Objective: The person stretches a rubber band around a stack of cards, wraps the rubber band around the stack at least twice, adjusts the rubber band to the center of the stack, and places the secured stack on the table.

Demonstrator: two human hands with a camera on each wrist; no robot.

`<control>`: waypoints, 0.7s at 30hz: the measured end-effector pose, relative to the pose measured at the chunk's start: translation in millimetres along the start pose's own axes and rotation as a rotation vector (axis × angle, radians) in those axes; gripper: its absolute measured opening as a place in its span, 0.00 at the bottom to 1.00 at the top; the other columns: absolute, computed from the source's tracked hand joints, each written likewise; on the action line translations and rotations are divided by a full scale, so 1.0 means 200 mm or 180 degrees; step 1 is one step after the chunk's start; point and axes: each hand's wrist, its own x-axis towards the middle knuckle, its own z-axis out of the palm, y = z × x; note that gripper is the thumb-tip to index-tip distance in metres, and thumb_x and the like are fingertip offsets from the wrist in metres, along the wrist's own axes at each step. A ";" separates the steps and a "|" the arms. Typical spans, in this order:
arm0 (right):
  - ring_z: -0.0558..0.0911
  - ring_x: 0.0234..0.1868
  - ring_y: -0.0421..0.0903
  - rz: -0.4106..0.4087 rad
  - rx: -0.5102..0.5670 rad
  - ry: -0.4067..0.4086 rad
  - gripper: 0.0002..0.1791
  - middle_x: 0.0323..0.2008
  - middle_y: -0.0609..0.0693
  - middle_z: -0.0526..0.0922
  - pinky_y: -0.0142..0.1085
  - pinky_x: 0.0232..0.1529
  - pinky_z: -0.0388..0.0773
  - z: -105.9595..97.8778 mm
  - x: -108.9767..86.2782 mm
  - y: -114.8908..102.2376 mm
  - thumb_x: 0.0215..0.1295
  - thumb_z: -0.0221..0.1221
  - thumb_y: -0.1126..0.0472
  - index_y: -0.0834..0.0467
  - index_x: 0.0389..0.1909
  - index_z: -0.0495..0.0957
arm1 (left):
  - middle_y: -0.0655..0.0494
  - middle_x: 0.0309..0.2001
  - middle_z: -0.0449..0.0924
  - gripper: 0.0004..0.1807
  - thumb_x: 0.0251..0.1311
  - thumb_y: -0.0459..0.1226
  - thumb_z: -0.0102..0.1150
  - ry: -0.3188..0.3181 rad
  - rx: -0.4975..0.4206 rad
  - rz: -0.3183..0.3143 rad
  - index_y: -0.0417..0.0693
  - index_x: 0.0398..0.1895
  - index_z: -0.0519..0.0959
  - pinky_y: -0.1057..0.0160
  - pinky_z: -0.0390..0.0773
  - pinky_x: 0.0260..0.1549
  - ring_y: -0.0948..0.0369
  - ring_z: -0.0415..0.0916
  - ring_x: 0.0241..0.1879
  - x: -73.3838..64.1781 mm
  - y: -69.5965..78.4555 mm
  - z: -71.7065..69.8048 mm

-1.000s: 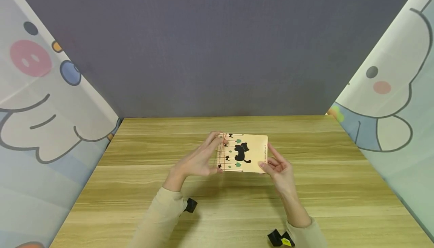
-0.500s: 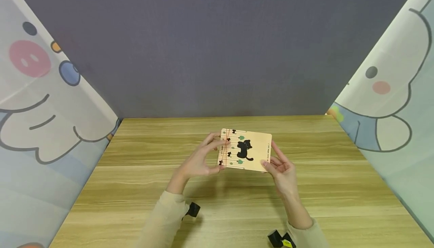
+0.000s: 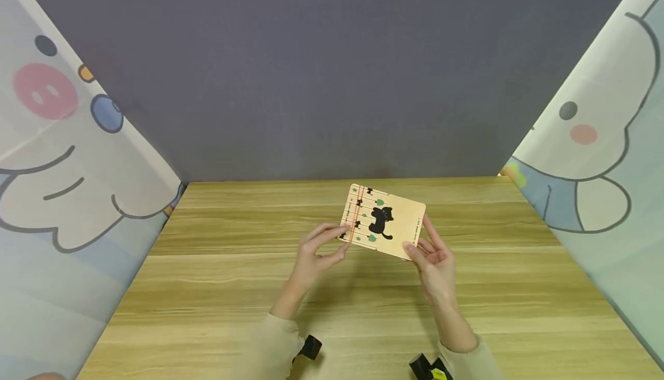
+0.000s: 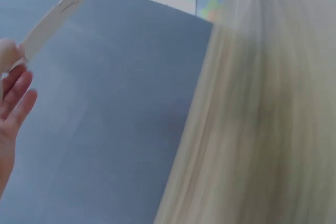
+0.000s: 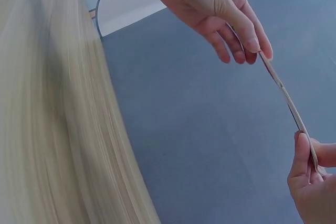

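Note:
A thin cream card (image 3: 406, 218) printed with a black cat and small green leaves is held up over the table in the head view. Red string or elastic (image 3: 357, 210) runs across its left end. My right hand (image 3: 436, 264) pinches the lower right edge, thumb on the printed face and fingers behind. At the lower left corner, by the red band, my left hand (image 3: 313, 256) has its thumb and index finger on the card. The right wrist view shows the card (image 5: 286, 98) edge-on, pinched between the left hand (image 5: 220, 14) and the right hand (image 5: 315, 177).
The wood-grain table (image 3: 207, 288) lies under both hands. A dark grey panel (image 3: 332, 80) stands behind it. Cartoon-printed cloths (image 3: 581, 184) line both sides. Black wrist devices (image 3: 311, 346) sit by the sleeves.
The card has tilted clockwise, its left end swinging up and a little right. My left hand has moved from around the left end to the lower left corner. My right hand keeps its pinch.

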 end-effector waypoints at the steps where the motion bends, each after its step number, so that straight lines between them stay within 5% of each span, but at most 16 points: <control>1: 0.81 0.35 0.46 0.0036 -0.0014 0.0058 0.36 0.38 0.56 0.81 0.30 0.31 0.78 0.01 0.00 -0.01 0.52 0.55 0.80 0.62 0.63 0.56 | 0.41 0.36 0.77 0.22 0.34 0.17 0.63 0.0118 0.0048 -0.0022 0.30 0.40 0.76 0.63 0.77 0.36 0.53 0.74 0.34 -0.01 0.01 0.01; 6: 0.82 0.33 0.46 0.0228 -0.0189 0.0313 0.37 0.35 0.55 0.82 0.30 0.29 0.78 0.05 0.01 -0.06 0.51 0.51 0.84 0.65 0.63 0.54 | 0.44 0.30 0.78 0.21 0.38 0.19 0.63 0.0708 0.0138 -0.0370 0.31 0.41 0.75 0.65 0.77 0.32 0.55 0.74 0.28 -0.04 0.06 0.08; 14: 0.81 0.33 0.45 0.0047 -0.0342 0.0019 0.36 0.35 0.54 0.81 0.30 0.32 0.78 0.06 0.05 -0.03 0.51 0.55 0.81 0.64 0.63 0.57 | 0.38 0.23 0.76 0.13 0.43 0.17 0.58 0.1386 -0.0271 -0.1161 0.23 0.35 0.70 0.68 0.77 0.25 0.61 0.75 0.23 -0.03 0.21 0.12; 17: 0.81 0.34 0.45 -0.0106 -0.0268 -0.0214 0.36 0.35 0.55 0.81 0.29 0.34 0.78 0.04 0.08 0.02 0.51 0.58 0.77 0.62 0.62 0.59 | 0.41 0.23 0.77 0.09 0.48 0.20 0.57 0.1636 -0.0574 -0.1383 0.26 0.33 0.70 0.67 0.78 0.23 0.60 0.76 0.22 -0.08 0.15 0.15; 21: 0.80 0.31 0.44 -0.0231 -0.0195 -0.0456 0.36 0.34 0.57 0.81 0.28 0.33 0.77 0.00 0.12 0.10 0.50 0.60 0.74 0.63 0.62 0.59 | 0.42 0.24 0.78 0.06 0.53 0.26 0.57 0.1866 -0.0971 -0.1674 0.35 0.33 0.72 0.64 0.77 0.19 0.57 0.76 0.20 -0.28 -0.12 0.20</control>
